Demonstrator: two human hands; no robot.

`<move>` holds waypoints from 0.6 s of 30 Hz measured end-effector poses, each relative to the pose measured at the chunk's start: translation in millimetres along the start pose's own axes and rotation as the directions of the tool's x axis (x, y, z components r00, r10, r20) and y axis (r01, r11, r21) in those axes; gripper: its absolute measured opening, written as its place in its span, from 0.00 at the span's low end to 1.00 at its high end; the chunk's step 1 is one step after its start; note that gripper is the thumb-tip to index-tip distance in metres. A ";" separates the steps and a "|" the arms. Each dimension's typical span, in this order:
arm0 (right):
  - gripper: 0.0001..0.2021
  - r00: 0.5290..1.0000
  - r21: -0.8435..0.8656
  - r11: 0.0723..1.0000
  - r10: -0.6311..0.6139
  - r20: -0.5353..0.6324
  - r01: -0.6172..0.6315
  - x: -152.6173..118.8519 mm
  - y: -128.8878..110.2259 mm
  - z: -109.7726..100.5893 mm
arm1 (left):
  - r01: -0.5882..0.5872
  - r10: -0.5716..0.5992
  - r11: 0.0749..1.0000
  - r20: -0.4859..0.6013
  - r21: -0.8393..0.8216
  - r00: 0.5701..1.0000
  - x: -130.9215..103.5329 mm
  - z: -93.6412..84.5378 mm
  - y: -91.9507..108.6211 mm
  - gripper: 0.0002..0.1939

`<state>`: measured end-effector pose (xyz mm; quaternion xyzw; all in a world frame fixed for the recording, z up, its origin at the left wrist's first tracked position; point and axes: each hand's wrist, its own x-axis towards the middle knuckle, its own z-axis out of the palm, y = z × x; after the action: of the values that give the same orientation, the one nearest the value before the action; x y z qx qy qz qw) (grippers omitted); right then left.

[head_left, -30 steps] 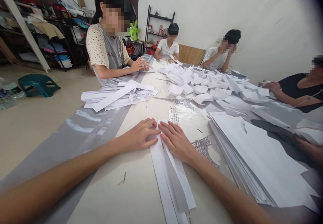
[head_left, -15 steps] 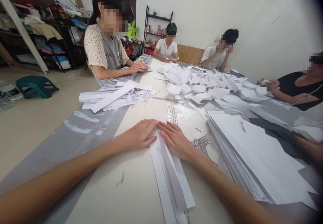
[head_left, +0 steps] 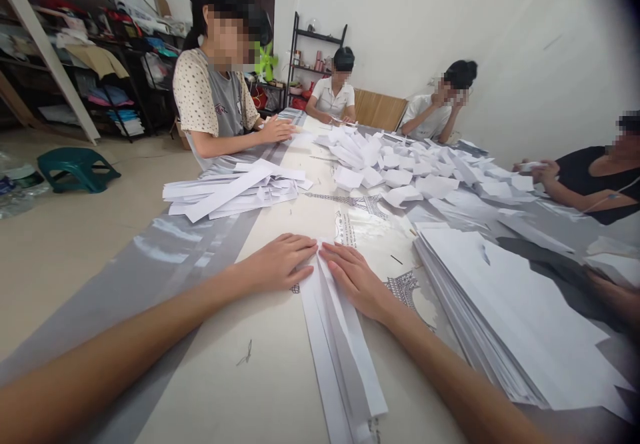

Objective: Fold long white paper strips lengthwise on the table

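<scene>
Between my hands lies a long white sheet of paper point(head_left: 356, 364), folded lengthwise, with its layers fanning apart toward me. My left hand point(head_left: 277, 264) rests palm down at the far end, fingers stretched out over the sheet's left edge. On the right side of that same end, my right hand point(head_left: 356, 281) presses with extended fingers. A narrow gap separates the fingertips of the two hands. Neither hand grips the sheet; the far tip of the paper is partly hidden beneath the fingers.
A pile of folded paper strips point(head_left: 240, 191) lies beyond my left hand. To the right sits a thick stack of white sheets point(head_left: 505, 311). Many folded paper pieces point(head_left: 400, 171) cover the far table. Several people sit around it. A green stool point(head_left: 77, 167) stands on the floor.
My fingertips have drawn slightly apart at the far end of the folded sheet. The whole view has shifted a little. The person at the left has moved their hands slightly.
</scene>
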<state>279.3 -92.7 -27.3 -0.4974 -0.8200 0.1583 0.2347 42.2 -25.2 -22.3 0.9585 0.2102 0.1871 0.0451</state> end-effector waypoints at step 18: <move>0.20 0.992 0.034 0.995 -0.087 -0.087 0.090 -4.9 2.9 0.1 | 0.038 -0.036 0.992 -0.015 0.118 0.999 0.1 2.4 9.9 0.21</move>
<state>283.3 -95.8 -29.9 -0.4621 -0.8274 0.1421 0.2857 47.0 -34.2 -22.9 0.9542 0.2389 0.1798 -0.0099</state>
